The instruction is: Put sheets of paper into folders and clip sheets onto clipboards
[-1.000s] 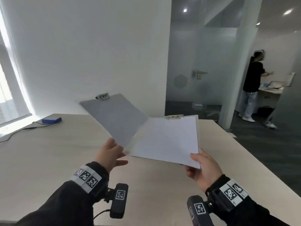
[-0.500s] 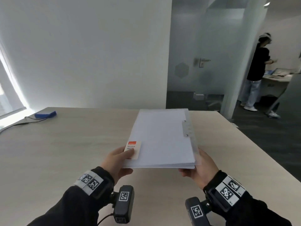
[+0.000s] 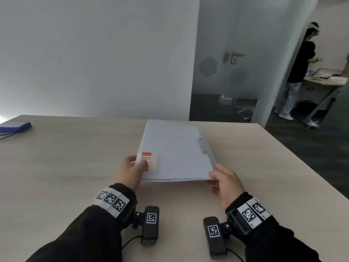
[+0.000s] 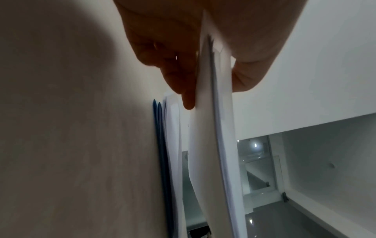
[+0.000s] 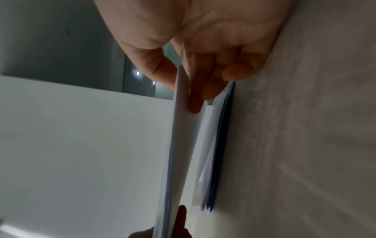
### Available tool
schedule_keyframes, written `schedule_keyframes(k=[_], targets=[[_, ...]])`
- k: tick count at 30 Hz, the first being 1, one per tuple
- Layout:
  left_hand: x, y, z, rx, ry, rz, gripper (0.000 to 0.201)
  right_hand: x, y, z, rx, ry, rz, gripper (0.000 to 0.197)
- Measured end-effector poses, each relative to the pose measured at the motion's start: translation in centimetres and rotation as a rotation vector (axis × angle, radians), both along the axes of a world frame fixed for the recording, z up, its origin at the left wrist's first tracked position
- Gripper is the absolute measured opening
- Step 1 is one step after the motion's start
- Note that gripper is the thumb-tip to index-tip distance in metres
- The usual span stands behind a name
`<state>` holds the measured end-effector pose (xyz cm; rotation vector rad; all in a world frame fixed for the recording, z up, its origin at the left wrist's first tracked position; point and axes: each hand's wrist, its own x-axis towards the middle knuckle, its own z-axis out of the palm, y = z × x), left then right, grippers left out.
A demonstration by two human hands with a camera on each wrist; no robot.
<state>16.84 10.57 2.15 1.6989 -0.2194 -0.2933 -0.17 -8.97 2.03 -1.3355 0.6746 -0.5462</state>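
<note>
A closed pale folder (image 3: 175,152) with an orange-and-white label (image 3: 149,160) and a metal clip strip (image 3: 204,146) hangs low over the table (image 3: 56,167). My left hand (image 3: 140,165) pinches its near left corner, thumb on the label. At the near right corner my right hand (image 3: 215,174) pinches it with the fingers underneath. In the left wrist view the folder (image 4: 219,128) sits apart from a flat stack of blue and white folders (image 4: 162,145) on the table. The right wrist view shows that stack (image 5: 219,145) beneath the held folder (image 5: 179,145).
A blue box (image 3: 15,125) with a cable lies at the table's far left. A white wall stands behind the table and a glass door (image 3: 226,59) to its right. Another person (image 3: 298,72) stands at a desk beyond the glass.
A second ago the folder was open in the air, my left hand holding its cover up. The cover has closed and both hands have lowered the folder toward the table.
</note>
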Motion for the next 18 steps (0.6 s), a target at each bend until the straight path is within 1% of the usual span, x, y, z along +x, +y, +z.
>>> schedule_keyframes(k=[3, 6, 9, 13, 14, 15, 16, 17, 18], targets=[[2.2, -2.0, -0.3, -0.055, -0.077, -0.007, 0.053, 2.4, -1.9, -0.5, -0.164, -0.025, -0.049, 0.028], [4.6, -3.8, -1.0, -0.088, -0.119, -0.028, 0.049, 4.9, -4.1, -0.9, -0.276, -0.007, -0.068, 0.026], [7.0, -5.4, -1.7, -0.089, -0.131, -0.019, 0.044, 7.4, -6.2, -1.2, -0.346, 0.046, -0.047, 0.028], [9.2, -6.5, -2.0, -0.046, -0.113, -0.034, 0.029, 9.5, -7.7, -1.4, -0.446, 0.194, 0.047, 0.026], [9.4, -6.5, -2.2, -0.017, -0.121, -0.043, 0.028, 9.7, -7.8, -1.6, -0.452, 0.222, 0.068, 0.027], [9.4, -6.5, -2.3, 0.014, -0.131, -0.050, 0.027, 9.7, -7.8, -1.5, -0.461, 0.246, 0.068, 0.022], [9.4, -6.4, -2.3, 0.013, -0.141, -0.051, 0.027, 9.6, -7.6, -1.3, -0.467, 0.251, 0.073, 0.016], [8.9, -6.2, -2.1, 0.009, -0.136, -0.044, 0.025, 9.4, -7.4, -1.1, -0.463, 0.276, 0.051, 0.015], [8.5, -6.0, -1.8, -0.006, -0.139, -0.030, 0.018, 9.2, -7.4, -1.0, -0.467, 0.274, 0.035, 0.015]])
